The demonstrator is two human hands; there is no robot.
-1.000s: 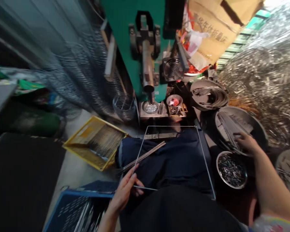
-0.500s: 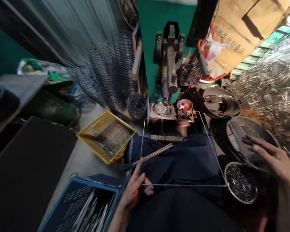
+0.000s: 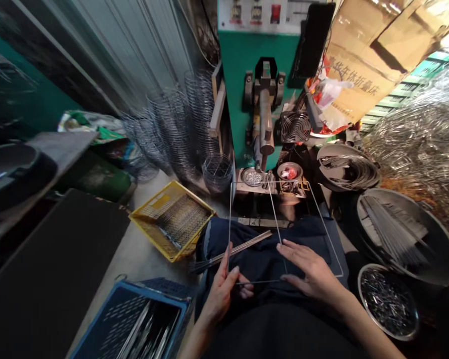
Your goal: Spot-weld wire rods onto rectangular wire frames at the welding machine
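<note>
1. Left hand [image 3: 221,286]: drawn into a pinch, index finger [image 3: 227,255] pointing up, left thumb [image 3: 232,275] beside it, other fingers [image 3: 246,289] curled just right of the thumb.
2. Left forearm [image 3: 199,333]: bare, running down and leftward from those fingers.
3. Right hand [image 3: 312,271]: back upward, right fingers [image 3: 292,250] extended leftward, right thumb [image 3: 296,282] spread below them; grip firmness unclear.
4. Right forearm [image 3: 364,321]: bare, slanting down and rightward from its fingers.

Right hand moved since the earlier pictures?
Yes: the right hand has moved left, away from the bowl of rods, to the wire frame.
</note>
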